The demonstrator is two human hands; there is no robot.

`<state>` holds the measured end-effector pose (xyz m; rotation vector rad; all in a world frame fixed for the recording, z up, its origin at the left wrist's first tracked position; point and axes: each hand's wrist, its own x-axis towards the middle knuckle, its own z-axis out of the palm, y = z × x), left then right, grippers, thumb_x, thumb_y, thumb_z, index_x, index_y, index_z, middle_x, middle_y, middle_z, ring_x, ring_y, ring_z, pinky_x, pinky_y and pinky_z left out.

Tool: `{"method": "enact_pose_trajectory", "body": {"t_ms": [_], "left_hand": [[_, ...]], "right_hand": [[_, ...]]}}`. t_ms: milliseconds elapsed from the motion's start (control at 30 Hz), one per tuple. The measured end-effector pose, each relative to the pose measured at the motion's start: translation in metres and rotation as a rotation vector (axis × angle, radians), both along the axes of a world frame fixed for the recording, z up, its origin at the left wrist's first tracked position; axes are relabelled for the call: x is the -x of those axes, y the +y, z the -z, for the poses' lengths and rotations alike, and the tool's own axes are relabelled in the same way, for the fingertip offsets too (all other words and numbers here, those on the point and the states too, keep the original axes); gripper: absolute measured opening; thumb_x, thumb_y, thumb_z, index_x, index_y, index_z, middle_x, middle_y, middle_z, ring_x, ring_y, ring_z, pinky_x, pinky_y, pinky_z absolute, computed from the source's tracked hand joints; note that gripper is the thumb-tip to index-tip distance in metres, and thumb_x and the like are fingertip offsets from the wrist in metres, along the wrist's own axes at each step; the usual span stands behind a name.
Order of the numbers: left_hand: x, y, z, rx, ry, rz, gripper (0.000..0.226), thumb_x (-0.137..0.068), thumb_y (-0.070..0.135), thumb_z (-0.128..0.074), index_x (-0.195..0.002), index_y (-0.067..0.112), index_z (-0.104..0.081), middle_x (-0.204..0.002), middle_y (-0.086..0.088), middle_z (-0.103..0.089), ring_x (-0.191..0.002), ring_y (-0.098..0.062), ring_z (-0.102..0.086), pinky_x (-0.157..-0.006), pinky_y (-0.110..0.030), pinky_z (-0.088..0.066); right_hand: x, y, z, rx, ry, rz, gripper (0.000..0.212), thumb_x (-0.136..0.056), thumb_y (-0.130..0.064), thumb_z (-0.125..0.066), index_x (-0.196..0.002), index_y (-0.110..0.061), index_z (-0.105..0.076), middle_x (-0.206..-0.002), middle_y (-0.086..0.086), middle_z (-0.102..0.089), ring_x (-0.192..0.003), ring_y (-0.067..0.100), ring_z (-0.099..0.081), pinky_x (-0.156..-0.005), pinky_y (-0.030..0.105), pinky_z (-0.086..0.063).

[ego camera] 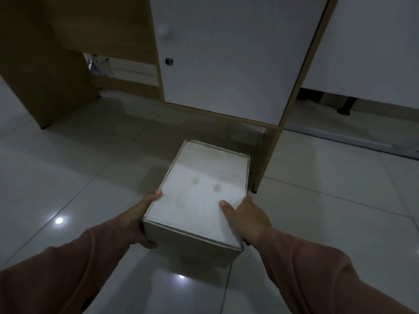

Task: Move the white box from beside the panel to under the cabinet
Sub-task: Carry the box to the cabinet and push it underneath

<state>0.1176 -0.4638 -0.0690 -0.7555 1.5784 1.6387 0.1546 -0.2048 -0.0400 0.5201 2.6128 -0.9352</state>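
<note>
- A dim room with a glossy pale tile floor (68,173); two bright light spots reflect in the tiles near the person.
- Two arms in reddish-brown sleeves (68,268) reach forward from the bottom of the view.
- Left hand (138,220) grips the box's left side, thumb at the top edge, fingers wrapped under the near corner.
- Right hand (247,216) clasps the right side, thumb lying on the lid.
- One white box (199,196), smudged on its lid, is held between both hands low over the floor, its far end just at the cabinet's base.
- One cabinet (226,64) with a white door and one round lock (169,61).
- One tan wood panel (36,71) stands to the left.
</note>
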Motion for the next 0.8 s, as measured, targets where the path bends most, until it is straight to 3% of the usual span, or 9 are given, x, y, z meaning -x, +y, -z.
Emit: {"method": "enact_pose_trajectory", "body": {"t_ms": [100,333,400,500,567,800], "left_hand": [[0.013,0.005,0.017,0.001,-0.029,-0.002,0.066,-0.04,0.062,-0.074,-0.088,0.018,-0.064,-0.087,-0.014,-0.063,-0.088,-0.033,-0.054,-0.081,-0.046,-0.04],[0.03,0.023,0.047,-0.004,-0.049,0.034,0.055,-0.059,0.068,-0.063,-0.084,0.019,-0.064,-0.075,-0.013,-0.066,-0.08,-0.031,-0.056,-0.077,-0.04,-0.041],[0.032,0.031,0.053,-0.03,-0.039,-0.002,0.047,-0.071,0.064,-0.059,-0.087,0.02,-0.063,-0.078,-0.011,-0.066,-0.081,-0.029,-0.056,-0.075,-0.036,-0.043],[0.036,0.035,0.052,-0.079,0.018,-0.036,0.034,-0.081,0.054,-0.054,-0.087,0.022,-0.063,-0.063,-0.005,-0.071,-0.076,-0.026,-0.059,-0.065,-0.033,-0.051],[0.041,0.033,0.05,-0.092,0.056,-0.025,0.025,-0.083,0.046,-0.055,-0.087,0.022,-0.063,-0.06,-0.004,-0.071,-0.075,-0.026,-0.059,-0.07,-0.036,-0.051],[0.038,0.031,0.043,0.079,0.238,0.09,0.022,-0.09,0.035,-0.055,-0.109,0.025,-0.058,-0.098,-0.006,-0.062,-0.087,-0.024,-0.056,-0.085,-0.043,-0.046]], "right_hand": [[0.009,0.001,0.014,-0.045,-0.026,0.022,0.09,-0.088,-0.067,-0.037,-0.149,-0.003,-0.017,-0.144,0.016,-0.047,-0.126,0.034,-0.051,-0.1,0.036,-0.044],[0.008,0.008,0.036,-0.057,-0.085,0.105,0.088,-0.092,-0.061,-0.037,-0.151,-0.003,-0.007,-0.144,0.019,-0.047,-0.127,0.035,-0.05,-0.102,0.037,-0.042],[0.008,0.01,0.038,-0.06,-0.094,0.113,0.088,-0.093,-0.058,-0.038,-0.152,-0.004,-0.001,-0.145,0.018,-0.046,-0.128,0.034,-0.049,-0.102,0.035,-0.041],[0.011,0.006,0.037,-0.027,-0.081,0.107,0.088,-0.094,-0.053,-0.041,-0.152,-0.005,0.005,-0.149,0.017,-0.041,-0.131,0.032,-0.046,-0.103,0.033,-0.04],[0.014,0.002,0.039,-0.024,-0.078,0.098,0.088,-0.095,-0.05,-0.043,-0.151,-0.006,0.008,-0.15,0.017,-0.039,-0.131,0.031,-0.046,-0.103,0.034,-0.04],[0.008,-0.005,0.038,-0.115,-0.089,0.0,0.079,-0.098,-0.046,-0.038,-0.152,-0.007,0.006,-0.155,0.018,-0.024,-0.138,0.033,-0.033,-0.109,0.037,-0.035]]}}
